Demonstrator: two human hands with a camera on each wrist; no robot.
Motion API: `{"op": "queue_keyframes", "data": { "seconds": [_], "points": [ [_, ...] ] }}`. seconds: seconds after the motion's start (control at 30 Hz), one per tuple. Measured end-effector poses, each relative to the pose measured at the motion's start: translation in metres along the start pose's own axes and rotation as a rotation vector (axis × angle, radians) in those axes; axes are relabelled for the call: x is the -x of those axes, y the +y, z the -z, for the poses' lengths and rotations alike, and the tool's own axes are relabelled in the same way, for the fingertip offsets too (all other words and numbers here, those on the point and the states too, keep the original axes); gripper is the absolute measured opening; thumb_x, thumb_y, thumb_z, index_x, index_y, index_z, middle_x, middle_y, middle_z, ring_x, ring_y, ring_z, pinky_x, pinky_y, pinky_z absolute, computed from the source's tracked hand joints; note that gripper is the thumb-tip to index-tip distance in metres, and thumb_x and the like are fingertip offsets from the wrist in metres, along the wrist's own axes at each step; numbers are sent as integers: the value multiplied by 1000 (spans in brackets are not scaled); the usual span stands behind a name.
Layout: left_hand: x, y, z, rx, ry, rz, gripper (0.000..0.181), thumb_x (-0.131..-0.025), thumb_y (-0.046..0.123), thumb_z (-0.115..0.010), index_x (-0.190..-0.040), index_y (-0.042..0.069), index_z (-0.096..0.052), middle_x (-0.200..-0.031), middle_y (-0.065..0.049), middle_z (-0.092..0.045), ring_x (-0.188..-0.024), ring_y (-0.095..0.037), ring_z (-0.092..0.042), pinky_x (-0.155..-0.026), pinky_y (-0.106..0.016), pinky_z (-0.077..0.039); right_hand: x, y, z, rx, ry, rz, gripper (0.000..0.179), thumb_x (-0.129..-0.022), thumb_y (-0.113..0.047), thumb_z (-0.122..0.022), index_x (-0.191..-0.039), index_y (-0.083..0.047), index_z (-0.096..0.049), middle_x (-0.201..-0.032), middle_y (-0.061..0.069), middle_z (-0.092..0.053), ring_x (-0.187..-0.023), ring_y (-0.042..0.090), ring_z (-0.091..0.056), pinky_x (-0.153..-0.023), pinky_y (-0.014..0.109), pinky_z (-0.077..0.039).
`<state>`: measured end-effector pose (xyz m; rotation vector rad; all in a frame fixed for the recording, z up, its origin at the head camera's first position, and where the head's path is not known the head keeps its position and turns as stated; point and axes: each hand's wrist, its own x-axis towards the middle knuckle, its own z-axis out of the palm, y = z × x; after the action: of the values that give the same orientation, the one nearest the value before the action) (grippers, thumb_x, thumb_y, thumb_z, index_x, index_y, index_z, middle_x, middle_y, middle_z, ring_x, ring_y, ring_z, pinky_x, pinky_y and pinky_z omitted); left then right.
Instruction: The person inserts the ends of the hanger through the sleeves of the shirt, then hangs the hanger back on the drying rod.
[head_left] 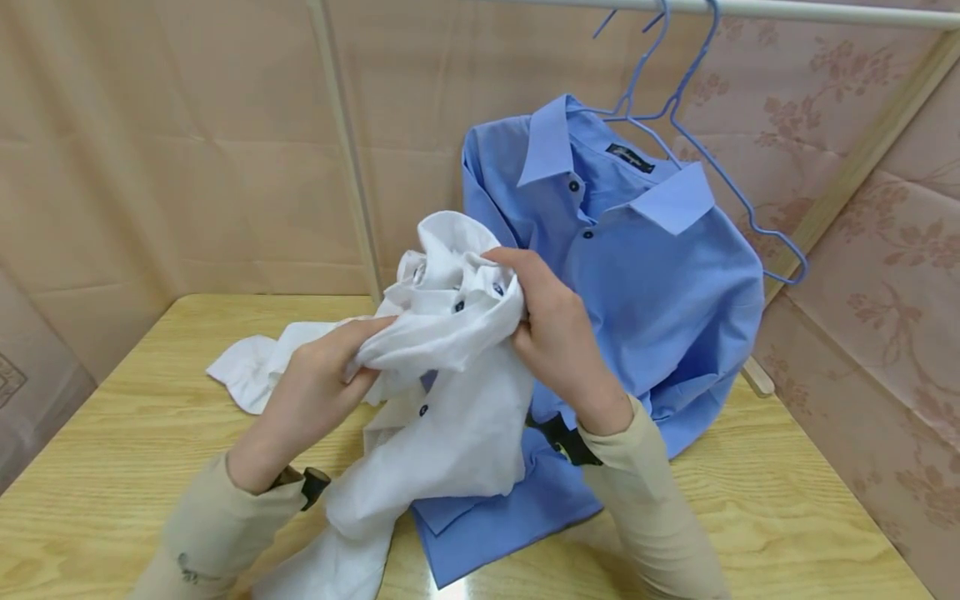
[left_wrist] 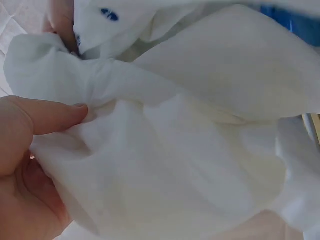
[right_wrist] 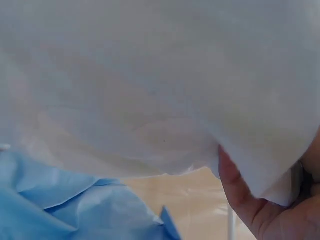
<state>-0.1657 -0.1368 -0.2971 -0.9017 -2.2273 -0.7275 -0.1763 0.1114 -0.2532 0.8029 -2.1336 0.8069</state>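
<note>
A crumpled white shirt (head_left: 465, 425) with dark buttons is held up over the table by both hands. My left hand (head_left: 315, 387) pinches its fabric on the left, thumb on top; the left wrist view shows that thumb pressing the white cloth (left_wrist: 150, 165). On the other side my right hand (head_left: 558, 325) grips the shirt near its collar (head_left: 457, 233). In the right wrist view, the right fingers (right_wrist: 237, 192) are curled at the cloth's edge. One white sleeve (head_left: 251, 371) trails onto the table at left, and another part hangs toward the front edge.
Behind the right hand, a blue shirt (head_left: 660, 308) hangs from a blue hanger, its lower part lying on the wooden table (head_left: 112, 467). A second blue hanger (head_left: 720, 158) shares the white rail (head_left: 825, 12). A thin upright pole (head_left: 348, 150) stands at the back, before beige curtains.
</note>
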Motion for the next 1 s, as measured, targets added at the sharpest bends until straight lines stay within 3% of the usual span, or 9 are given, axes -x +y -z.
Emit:
{"op": "queue_keyframes", "data": {
  "seconds": [0.17, 0.33, 0.7, 0.83, 1.0],
  "points": [
    [0, -9, -3, -47, -14, -10, 36, -74, -7, -63, -107, 9, -64, -97, -5, -67, -88, -21, -64, -70, -36, -50, 17, 14, -10, 4, -88, -43, 51, -77, 18, -45, -120, -9, -50, -118, 9, -56, -108, 21, -55, -88, 36, -46],
    [1, -17, -3, -129, -40, 56, 34, -73, -7, -62, -101, 11, -67, -94, -4, -68, -83, -23, -65, -65, -38, -50, 33, 25, -20, 13, -192, -78, 53, -81, 14, -47, -127, -12, -46, -124, 8, -53, -114, 21, -51, -93, 36, -43],
    [1, -29, -4, -186, -120, 169, 35, -74, -9, -56, -100, 11, -68, -97, -8, -68, -77, -27, -64, -61, -41, -48, 47, 30, -32, -8, -396, -137, 52, -89, 1, -50, -136, -15, -35, -130, 7, -46, -117, 21, -48, -94, 36, -42],
    [1, -36, -5, -225, -136, 190, 31, -76, -6, -57, -98, 12, -68, -95, -8, -68, -79, -30, -65, -64, -44, -48, 50, 29, -41, 18, -473, -132, 57, -87, -1, -56, -138, -16, -34, -130, 6, -47, -117, 20, -48, -94, 34, -42],
    [2, -48, -6, -232, -158, 262, 39, -72, -9, -49, -99, 12, -67, -98, -11, -67, -80, -35, -63, -62, -48, -46, 57, 27, -53, 44, -580, -128, 66, -82, -1, -62, -139, -16, -32, -127, 6, -50, -117, 20, -48, -96, 35, -40]
  ]
}}
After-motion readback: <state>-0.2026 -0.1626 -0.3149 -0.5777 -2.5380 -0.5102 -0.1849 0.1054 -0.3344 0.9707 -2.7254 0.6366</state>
